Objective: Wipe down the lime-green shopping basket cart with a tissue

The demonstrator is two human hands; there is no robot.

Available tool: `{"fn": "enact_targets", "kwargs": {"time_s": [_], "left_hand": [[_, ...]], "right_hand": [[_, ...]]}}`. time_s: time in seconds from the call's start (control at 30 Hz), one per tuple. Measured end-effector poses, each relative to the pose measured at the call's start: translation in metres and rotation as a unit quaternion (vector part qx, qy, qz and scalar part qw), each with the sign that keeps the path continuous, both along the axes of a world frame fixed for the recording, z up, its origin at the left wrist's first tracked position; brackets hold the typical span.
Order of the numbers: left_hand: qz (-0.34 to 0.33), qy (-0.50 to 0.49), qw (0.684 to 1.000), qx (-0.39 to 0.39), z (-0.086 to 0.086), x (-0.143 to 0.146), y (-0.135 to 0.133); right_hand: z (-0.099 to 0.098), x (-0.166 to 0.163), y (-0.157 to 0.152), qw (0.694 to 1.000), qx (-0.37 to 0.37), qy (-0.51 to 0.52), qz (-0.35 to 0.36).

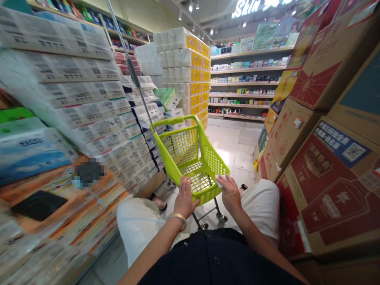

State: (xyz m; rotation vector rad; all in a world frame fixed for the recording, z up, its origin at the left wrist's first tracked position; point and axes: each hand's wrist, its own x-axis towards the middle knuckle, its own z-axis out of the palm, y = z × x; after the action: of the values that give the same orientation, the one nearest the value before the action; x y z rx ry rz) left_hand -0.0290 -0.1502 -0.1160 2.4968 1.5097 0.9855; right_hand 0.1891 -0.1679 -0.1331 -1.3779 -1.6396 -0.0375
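Observation:
A lime-green plastic shopping cart [190, 152] stands on the shop floor in front of me, its basket empty. My left hand [184, 198], with a gold bangle at the wrist, rests on the cart's near rim with the fingers laid against it. My right hand [229, 192] is on the near right corner of the rim and pinches a small white piece of paper or cloth [219, 181] against it. My knees in white trousers show on either side below the cart.
Packs of tissue and toilet paper [89, 103] are stacked high on my left. Cardboard boxes [320, 130] crowd the right. A tall stack of yellow-and-white paper rolls [190, 67] stands ahead, with shelves of goods [246, 87] beyond a tiled aisle [234, 146].

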Motion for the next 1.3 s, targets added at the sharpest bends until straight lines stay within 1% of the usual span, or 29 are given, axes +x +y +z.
{"fn": "enact_targets", "kwargs": {"time_s": [0.07, 0.13, 0.17, 0.2, 0.23, 0.27, 0.37, 0.43, 0.5, 0.53, 0.63, 0.67, 0.7, 0.77, 0.83, 0.93, 1.0, 1.07, 1.17, 1.3], "left_hand": [[-0.001, -0.002, 1.0, 0.006, -0.001, 0.0, 0.0], [-0.004, -0.002, 1.0, 0.011, -0.002, -0.001, 0.001], [-0.006, -0.001, 1.0, 0.013, -0.002, -0.002, 0.001], [-0.006, 0.0, 1.0, 0.014, -0.002, -0.002, 0.001], [-0.006, 0.001, 1.0, 0.013, -0.002, -0.002, 0.001], [-0.004, 0.001, 1.0, 0.012, -0.002, -0.002, 0.0], [0.002, 0.0, 1.0, 0.004, -0.001, -0.001, -0.001], [0.002, -0.003, 1.0, 0.0, 0.0, 0.0, -0.002], [0.003, -0.004, 1.0, 0.001, 0.0, 0.0, -0.002], [0.003, -0.005, 1.0, 0.002, -0.001, 0.0, -0.002], [0.0, -0.006, 1.0, 0.007, -0.002, -0.001, -0.001], [-0.001, -0.007, 1.0, 0.008, -0.002, -0.002, -0.001], [-0.001, -0.008, 1.0, 0.008, -0.002, -0.002, -0.001], [0.003, -0.009, 1.0, 0.005, -0.002, -0.002, -0.002], [0.009, -0.012, 1.0, 0.001, -0.001, -0.001, -0.004], [0.013, -0.018, 1.0, -0.002, 0.0, 0.001, -0.005], [0.012, -0.02, 1.0, -0.001, 0.001, 0.001, -0.005], [0.006, -0.017, 1.0, -0.002, 0.001, -0.002, -0.004], [-0.01, -0.012, 1.0, -0.004, 0.001, -0.01, -0.001], [-0.023, -0.011, 1.0, -0.005, 0.004, -0.023, 0.003]], "right_hand": [[0.0, -0.018, -0.007, 0.999, 0.005, -0.021, 0.05], [0.0, -0.037, -0.014, 0.99, 0.008, -0.061, 0.124], [0.0, -0.043, -0.016, 0.986, 0.007, -0.076, 0.15], [0.001, -0.044, -0.016, 0.983, 0.007, -0.085, 0.161], [0.002, -0.04, -0.014, 0.984, 0.006, -0.084, 0.155], [0.002, -0.033, -0.011, 0.988, 0.005, -0.075, 0.133], [0.004, 0.001, 0.002, 1.0, 0.001, -0.018, 0.02], [0.003, 0.013, 0.006, 1.0, -0.004, 0.007, -0.024], [0.002, 0.007, 0.003, 1.0, -0.001, 0.01, -0.018], [0.002, -0.003, 0.0, 1.0, 0.003, 0.002, 0.003], [0.002, -0.034, -0.012, 0.993, 0.01, -0.05, 0.105], [0.003, -0.039, -0.014, 0.99, 0.006, -0.061, 0.126], [0.004, -0.039, -0.014, 0.989, 0.001, -0.065, 0.13], [0.006, -0.026, -0.009, 0.994, -0.009, -0.053, 0.095], [0.008, -0.005, -0.001, 0.999, -0.016, -0.02, 0.024], [0.008, 0.014, 0.007, 1.0, -0.015, 0.007, -0.023], [0.008, 0.012, 0.008, 1.0, -0.01, 0.011, -0.026], [0.009, 0.003, 0.005, 1.0, -0.007, 0.008, -0.023], [0.012, -0.009, 0.001, 1.0, -0.008, 0.001, -0.009], [0.018, -0.014, -0.002, 1.0, -0.013, -0.011, 0.009]]}}
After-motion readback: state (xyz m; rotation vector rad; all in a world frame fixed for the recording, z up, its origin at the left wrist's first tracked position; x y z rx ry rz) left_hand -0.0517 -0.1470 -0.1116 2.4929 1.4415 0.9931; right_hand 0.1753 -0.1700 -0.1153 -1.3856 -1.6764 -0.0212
